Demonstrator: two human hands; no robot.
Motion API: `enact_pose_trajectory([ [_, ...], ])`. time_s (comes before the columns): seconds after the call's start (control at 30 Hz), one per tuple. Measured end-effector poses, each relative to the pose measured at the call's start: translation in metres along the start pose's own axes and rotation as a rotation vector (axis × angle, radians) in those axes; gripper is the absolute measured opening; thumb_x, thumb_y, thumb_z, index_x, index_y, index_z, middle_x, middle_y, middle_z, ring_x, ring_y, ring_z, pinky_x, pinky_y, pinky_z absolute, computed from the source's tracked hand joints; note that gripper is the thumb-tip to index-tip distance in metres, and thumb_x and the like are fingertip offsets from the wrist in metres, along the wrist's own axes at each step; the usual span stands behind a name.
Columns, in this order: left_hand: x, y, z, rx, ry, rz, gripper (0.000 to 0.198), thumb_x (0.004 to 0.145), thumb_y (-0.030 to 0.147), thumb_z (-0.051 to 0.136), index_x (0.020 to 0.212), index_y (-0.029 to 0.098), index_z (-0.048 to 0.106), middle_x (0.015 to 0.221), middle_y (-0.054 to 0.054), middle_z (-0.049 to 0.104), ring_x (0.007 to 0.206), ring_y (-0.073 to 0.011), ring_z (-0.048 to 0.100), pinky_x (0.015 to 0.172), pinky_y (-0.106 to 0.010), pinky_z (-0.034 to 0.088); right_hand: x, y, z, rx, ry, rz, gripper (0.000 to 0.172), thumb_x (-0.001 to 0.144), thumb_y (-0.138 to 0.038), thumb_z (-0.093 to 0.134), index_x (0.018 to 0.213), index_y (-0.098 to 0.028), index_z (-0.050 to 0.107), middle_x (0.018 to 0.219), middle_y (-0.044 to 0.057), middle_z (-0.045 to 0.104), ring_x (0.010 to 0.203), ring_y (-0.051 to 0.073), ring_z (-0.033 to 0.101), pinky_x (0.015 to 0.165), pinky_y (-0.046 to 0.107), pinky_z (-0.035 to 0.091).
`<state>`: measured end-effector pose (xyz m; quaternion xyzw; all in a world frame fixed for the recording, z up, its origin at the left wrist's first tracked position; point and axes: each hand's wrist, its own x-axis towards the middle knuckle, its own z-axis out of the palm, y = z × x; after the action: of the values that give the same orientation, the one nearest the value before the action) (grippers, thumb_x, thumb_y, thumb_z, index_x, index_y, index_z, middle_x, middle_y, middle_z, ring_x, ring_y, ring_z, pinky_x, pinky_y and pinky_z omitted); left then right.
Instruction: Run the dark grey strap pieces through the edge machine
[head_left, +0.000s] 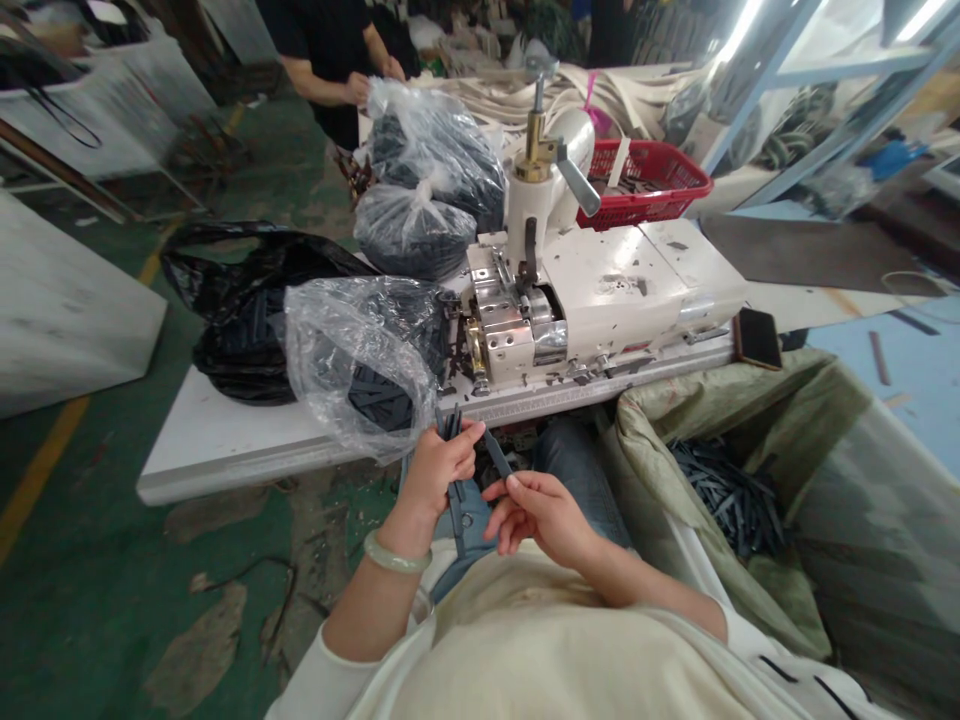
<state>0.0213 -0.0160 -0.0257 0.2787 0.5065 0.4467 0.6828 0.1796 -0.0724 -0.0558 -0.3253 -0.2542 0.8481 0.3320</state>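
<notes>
My left hand (442, 465) is closed around several dark blue-grey strips (456, 520), whose ends stick out above and below the fist. One single strip (496, 452) slants between the hands, its lower end pinched in my right hand (536, 510); its upper end lies near my left fingertips. Both hands are over my lap, in front of the table edge. Just beyond my left hand lies an open clear plastic bag (352, 350) with dark strips inside. The cream machine (600, 290) with metal rollers stands on the table ahead.
A black bag (247, 340) sits left on the white table (217, 440). Tied clear bags (416, 225) and a red basket (652, 180) are behind. A phone (757, 338) lies at the right, above a green-lined container (645, 430) holding strips. Another person (322, 50) stands at the back.
</notes>
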Motion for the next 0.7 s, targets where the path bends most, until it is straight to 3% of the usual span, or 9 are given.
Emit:
enact_pose_trajectory([
  [0.1,0.001,-0.002,0.002,0.011,-0.004,0.011,0.032,0.067,0.034,0.078,0.073,0.018,0.051,0.034,0.015,0.03,0.028,-0.0015,0.022,0.034,-0.016,0.018,0.0,-0.004,-0.006,0.097,-0.093,0.104,0.044,0.09,-0.048,0.052,0.1,-0.007,0.064,0.072,0.012,0.073,0.048,0.015,0.066,0.042,0.02,0.047],
  [0.23,0.0,0.0,0.003,0.008,-0.007,0.007,0.03,0.067,0.032,0.076,0.072,0.019,0.05,0.036,0.015,0.031,0.029,-0.001,0.022,0.035,-0.015,0.019,0.004,-0.01,-0.017,0.316,-0.178,0.326,0.069,0.097,-0.056,0.017,0.11,-0.005,0.062,0.079,0.014,0.073,0.06,0.016,0.07,0.053,0.023,0.053],
  [0.3,-0.001,0.001,0.004,0.006,-0.003,0.006,0.031,0.067,0.031,0.077,0.072,0.019,0.049,0.035,0.015,0.031,0.028,-0.0013,0.022,0.035,-0.016,0.02,0.007,-0.011,-0.02,0.395,-0.178,0.375,0.068,0.099,-0.052,0.011,0.11,-0.007,0.061,0.076,0.011,0.071,0.061,0.015,0.069,0.055,0.022,0.053],
  [0.43,0.0,-0.001,0.004,0.007,-0.014,0.018,0.029,0.067,0.03,0.077,0.073,0.018,0.051,0.034,0.014,0.032,0.028,-0.0013,0.023,0.035,-0.015,0.019,0.014,-0.009,-0.019,0.495,-0.229,0.378,0.046,0.099,-0.044,0.033,0.106,-0.009,0.062,0.06,0.0,0.059,0.046,0.008,0.055,0.044,0.015,0.043],
  [0.53,0.002,-0.003,0.003,0.009,-0.014,0.025,0.029,0.067,0.031,0.077,0.075,0.017,0.054,0.034,0.014,0.033,0.028,-0.0014,0.023,0.035,-0.015,0.019,0.016,-0.009,-0.016,0.46,-0.264,0.299,0.025,0.091,-0.036,0.056,0.093,-0.012,0.064,0.054,-0.004,0.055,0.04,0.005,0.046,0.038,0.012,0.034],
  [0.6,0.003,-0.003,0.002,0.0,-0.018,0.022,0.028,0.067,0.032,0.077,0.078,0.017,0.056,0.033,0.014,0.032,0.028,-0.0017,0.024,0.035,-0.015,0.019,0.017,-0.011,-0.013,0.363,-0.195,0.216,0.019,0.085,-0.031,0.065,0.085,-0.012,0.065,0.054,-0.003,0.059,0.04,0.004,0.05,0.038,0.012,0.036],
  [0.7,0.003,-0.002,0.002,-0.004,-0.031,0.01,0.027,0.069,0.034,0.076,0.079,0.015,0.059,0.034,0.014,0.032,0.028,-0.0018,0.024,0.034,-0.016,0.02,0.017,-0.016,-0.01,0.177,-0.046,0.129,0.026,0.081,-0.035,0.07,0.085,-0.009,0.067,0.065,0.005,0.07,0.052,0.01,0.065,0.047,0.015,0.049],
])
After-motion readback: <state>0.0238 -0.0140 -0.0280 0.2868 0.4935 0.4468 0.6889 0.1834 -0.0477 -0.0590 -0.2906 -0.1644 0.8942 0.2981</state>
